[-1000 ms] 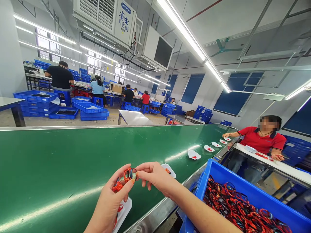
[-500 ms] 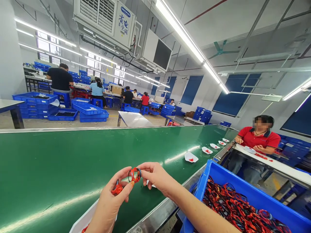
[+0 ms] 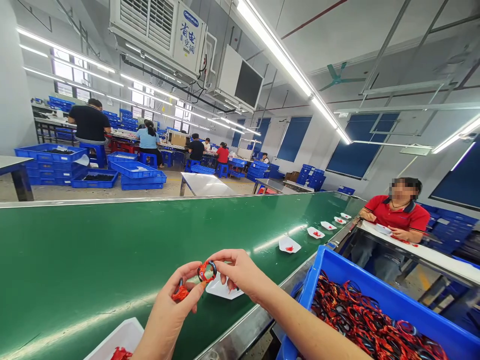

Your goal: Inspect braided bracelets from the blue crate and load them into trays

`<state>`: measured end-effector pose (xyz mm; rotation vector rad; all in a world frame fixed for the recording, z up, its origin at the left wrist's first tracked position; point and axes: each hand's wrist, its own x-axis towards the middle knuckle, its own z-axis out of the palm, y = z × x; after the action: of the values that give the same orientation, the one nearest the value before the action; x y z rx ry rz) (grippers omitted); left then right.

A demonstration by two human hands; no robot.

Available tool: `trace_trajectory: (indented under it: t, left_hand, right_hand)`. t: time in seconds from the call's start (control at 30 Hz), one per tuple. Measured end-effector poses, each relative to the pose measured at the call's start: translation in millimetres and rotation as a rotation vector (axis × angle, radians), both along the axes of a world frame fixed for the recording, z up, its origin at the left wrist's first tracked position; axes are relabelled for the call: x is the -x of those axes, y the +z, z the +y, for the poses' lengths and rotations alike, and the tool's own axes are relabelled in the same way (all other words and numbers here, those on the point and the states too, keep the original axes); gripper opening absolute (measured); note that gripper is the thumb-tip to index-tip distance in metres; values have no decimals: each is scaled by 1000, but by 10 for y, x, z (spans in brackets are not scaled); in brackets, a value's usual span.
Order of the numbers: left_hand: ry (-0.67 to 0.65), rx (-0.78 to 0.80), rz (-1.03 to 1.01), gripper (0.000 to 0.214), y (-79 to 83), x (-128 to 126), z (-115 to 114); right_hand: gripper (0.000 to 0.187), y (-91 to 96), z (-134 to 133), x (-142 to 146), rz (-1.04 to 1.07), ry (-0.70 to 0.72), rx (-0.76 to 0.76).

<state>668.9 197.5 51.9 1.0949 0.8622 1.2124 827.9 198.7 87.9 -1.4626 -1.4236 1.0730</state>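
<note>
My left hand and my right hand meet over the green belt. Between their fingertips they pinch a red-and-black ring-shaped band, one hand on each side of it. A second red-and-black band is tucked in the curled fingers of my left hand. Behind and below my right fingers sits a white tray with something red in it, partly hidden by that hand. Another white tray, holding red pieces, lies at lower left, partly covered by my left forearm.
A blue bin full of red-and-black bands stands at right, beside the metal belt edge. Several white trays with red bits, such as one tray, line the green conveyor belt. A co-worker in red sits at a white-topped bench.
The white trays have slid left and nearer along the belt, so the one behind my right hand shows more. The pinched ring has turned slightly. Both hands stay nearly in place.
</note>
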Motion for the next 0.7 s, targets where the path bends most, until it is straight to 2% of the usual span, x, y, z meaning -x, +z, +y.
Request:
trace_trajectory:
  t: [0.23,0.3,0.37,0.5,0.6,0.7]
  left_hand:
    - [-13,-5,40,41,-44,9,23]
    - [-24,30,60,42,-53,17,28]
    - [-31,103,28,44,-62,25,39]
    - [-107,286,-153,48,-98,35,70]
    - [-171,343,-231,42,-120,26,71]
    - [-154,349,-282,39,-112,-7,58]
  right_hand:
    - [25,-63,12,-14,-43,13,9]
    - [25,-11,29,-52,-145,-7,-27]
    - [26,68,73,-173,-353,-70,-75]
    - [23,204,183,-714,-705,-287,-103]
    - [19,233,204,-1233,-848,-490,-57]
    - [13,223,167,-1623,-913,-623,14]
